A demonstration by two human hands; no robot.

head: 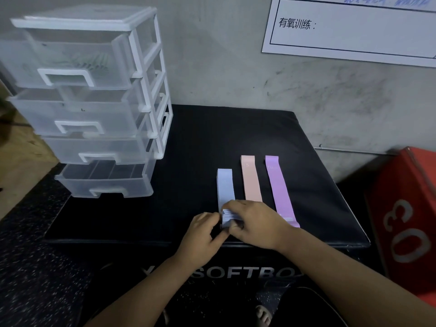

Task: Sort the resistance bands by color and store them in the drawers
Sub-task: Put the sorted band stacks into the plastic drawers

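Where the fingers meet, the blue band lies pinched.

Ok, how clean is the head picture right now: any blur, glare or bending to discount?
Head view: dim, even light, no strong glare; left hand and right hand look slightly smeared at the blue band; the drawer unit leans and bows from wide-angle distortion.
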